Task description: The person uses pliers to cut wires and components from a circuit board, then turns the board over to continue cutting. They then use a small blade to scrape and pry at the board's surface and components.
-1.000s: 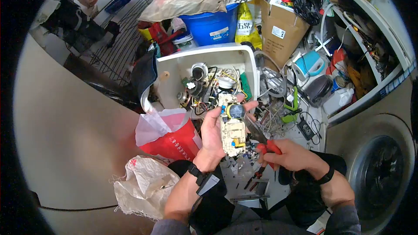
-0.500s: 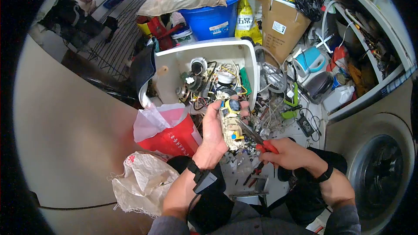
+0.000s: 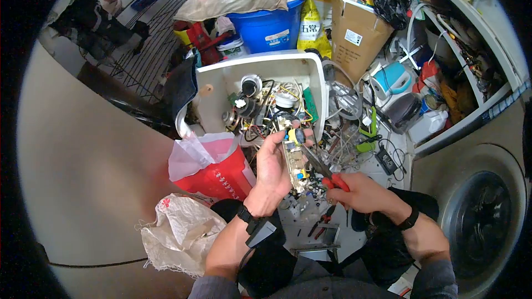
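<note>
My left hand point(image 3: 271, 169) is wrapped around a narrow circuit board point(image 3: 294, 158) with a yellow-and-black coil and a small blue part on it. My right hand point(image 3: 360, 192) grips the red handles of a pair of pliers point(image 3: 334, 182). The dark jaws of the pliers lie at the board's right edge; whether they bite on a part cannot be made out. Beyond the board stands a white bin point(image 3: 216, 80) holding motors, wires and a green board.
To the left are a red bag point(image 3: 213, 173) and a white woven sack point(image 3: 180, 232). Cut scraps and another red-handled tool point(image 3: 322, 221) lie on the floor by a metal stool point(image 3: 321, 246). A washing machine point(image 3: 485, 216) stands right, a cardboard box point(image 3: 357, 33) behind.
The board has turned a little in my left hand, showing more of its edge. The pliers and my right hand have shifted slightly left and up along it.
</note>
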Demonstrator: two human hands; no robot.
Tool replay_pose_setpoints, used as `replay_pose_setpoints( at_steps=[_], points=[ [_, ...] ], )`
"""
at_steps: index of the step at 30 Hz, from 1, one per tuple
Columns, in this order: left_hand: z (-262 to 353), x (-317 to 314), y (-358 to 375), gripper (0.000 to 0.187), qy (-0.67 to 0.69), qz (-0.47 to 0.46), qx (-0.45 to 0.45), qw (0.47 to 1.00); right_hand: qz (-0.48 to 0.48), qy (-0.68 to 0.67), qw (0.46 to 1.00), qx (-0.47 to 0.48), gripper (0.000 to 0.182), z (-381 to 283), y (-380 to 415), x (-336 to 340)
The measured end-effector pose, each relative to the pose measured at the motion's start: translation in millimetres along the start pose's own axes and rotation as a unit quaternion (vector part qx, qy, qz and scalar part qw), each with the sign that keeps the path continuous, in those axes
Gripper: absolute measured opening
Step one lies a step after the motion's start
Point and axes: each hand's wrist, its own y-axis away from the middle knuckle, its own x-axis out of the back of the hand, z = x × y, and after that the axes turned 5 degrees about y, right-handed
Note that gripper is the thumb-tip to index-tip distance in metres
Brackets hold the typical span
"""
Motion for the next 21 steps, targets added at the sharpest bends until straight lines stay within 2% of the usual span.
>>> replay_pose_setpoints(
  at_steps=[2, 12, 14, 19, 21],
  points=[
    [-1.1, -1.8, 1.3, 0.047, -0.009, 0.0, -0.004, 1.0, 0.017, 0.035, 0.999, 0.033, 0.022, 4.9, -2.4, 0.0],
    [-6.6, -1.5, 0.3, 0.05, -0.047, -0.006, -0.027, 0.999, 0.05, 0.061, 0.996, 0.044, 0.025, 2.6, -2.3, -3.2],
    [-6.2, -5.3, 2.4, 0.048, -0.041, -0.013, -0.025, 0.999, 0.054, 0.112, 0.992, 0.039, 0.031, 5.2, -4.5, -2.8],
    [-7.1, -5.7, 0.8, 0.043, -0.031, -0.024, -0.038, 0.998, 0.108, 0.183, 0.974, 0.079, 0.028, 9.0, -6.6, -6.8],
    [-9.2, -1.2, -0.8, 0.043, -0.051, 0.005, -0.065, 0.997, 0.126, 0.201, 0.968, 0.078, 0.027, 4.4, -6.4, -8.1]
  ],
)
